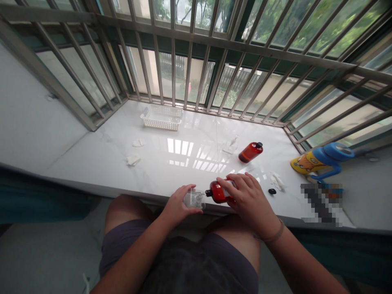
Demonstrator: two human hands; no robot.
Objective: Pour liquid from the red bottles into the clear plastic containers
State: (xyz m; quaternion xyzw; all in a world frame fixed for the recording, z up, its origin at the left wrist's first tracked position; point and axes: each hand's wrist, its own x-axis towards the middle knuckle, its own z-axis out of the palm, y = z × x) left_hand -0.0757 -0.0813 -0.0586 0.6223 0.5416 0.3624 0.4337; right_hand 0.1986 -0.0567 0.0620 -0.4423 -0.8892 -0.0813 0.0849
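My left hand point(180, 206) is closed around a small clear container point(193, 199) near the front edge of the sill. In my right hand point(246, 196) lies a red bottle point(218, 192), tipped on its side with its uncapped black neck pointing left at the container's mouth. Whether liquid is flowing between them is too small to tell. A second red bottle point(248, 152) with a black cap stands farther back. To the right of my right hand, a loose black cap point(272, 191) rests on the white surface.
A white perforated basket point(161, 119) sits at the back left, by the barred window. Crumpled tissues point(133, 160) lie at left, and another tissue point(277, 181) at right. At far right stands a yellow and blue water bottle point(318, 159). The sill's front edge point(122, 190) runs above my knees.
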